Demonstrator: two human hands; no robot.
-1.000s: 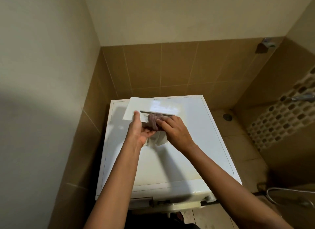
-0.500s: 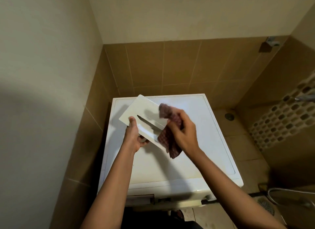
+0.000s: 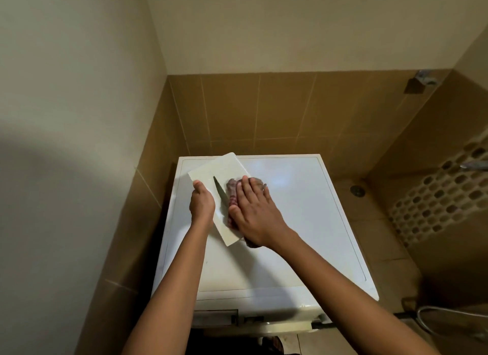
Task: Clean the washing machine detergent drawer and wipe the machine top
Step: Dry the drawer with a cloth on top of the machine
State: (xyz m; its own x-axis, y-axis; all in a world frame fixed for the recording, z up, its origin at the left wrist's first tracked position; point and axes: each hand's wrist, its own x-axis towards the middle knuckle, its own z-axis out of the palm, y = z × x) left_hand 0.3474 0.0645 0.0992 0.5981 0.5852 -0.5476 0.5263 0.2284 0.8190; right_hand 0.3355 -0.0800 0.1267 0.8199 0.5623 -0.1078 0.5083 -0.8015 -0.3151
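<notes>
The white rectangular plastic detergent drawer point(image 3: 227, 167) is over the rear left corner of the white washing machine top point(image 3: 295, 222). The dark red cloth point(image 3: 232, 196) lies on the drawer's right side, under the right hand point(image 3: 254, 217).

Narrow corner w/ cream upper wall point(image 3: 290, 29) above brown tile band point(image 3: 264, 109); tan floor tiles point(image 3: 383, 235) at rt, round drain point(image 3: 357, 190) near back. Honeycomb mosaic strip point(image 3: 438, 196) on rt wall, metal hose point(image 3: 449, 312) bottom rt. Dim warm light
</notes>
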